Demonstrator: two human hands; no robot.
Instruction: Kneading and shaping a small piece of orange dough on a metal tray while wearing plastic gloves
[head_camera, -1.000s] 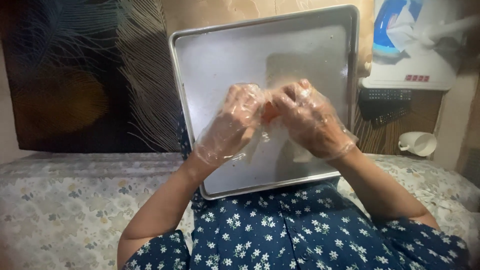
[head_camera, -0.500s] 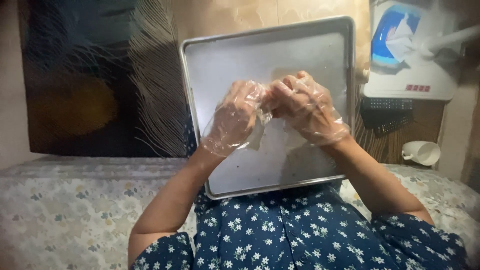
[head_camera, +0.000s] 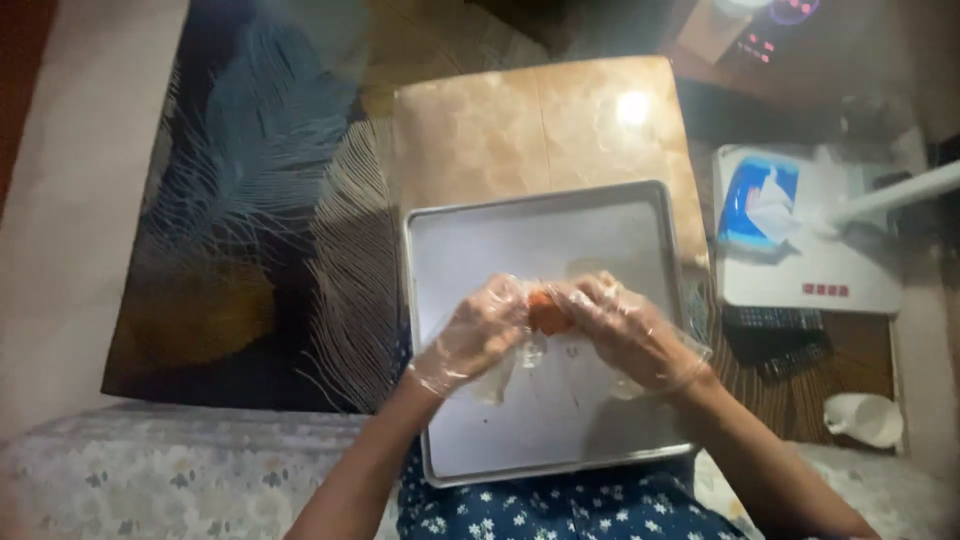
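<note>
We are pinching a small orange piece (head_camera: 547, 311) between left hand (head_camera: 478, 335) and right hand (head_camera: 625, 330), both closed on it, over the metal tray (head_camera: 520, 240)'s middle; likely next: a gentle pull apart.

**Count of things in view**

Two gloved hands, left (head_camera: 478, 335) and right (head_camera: 628, 330), share one orange lump (head_camera: 547, 312). One metal tray (head_camera: 450, 250). One tan board (head_camera: 500, 130). One dark feather-patterned mat (head_camera: 240, 220). One tissue box (head_camera: 800, 240). Two remotes (head_camera: 775, 335). One white cup (head_camera: 865, 418).
</note>
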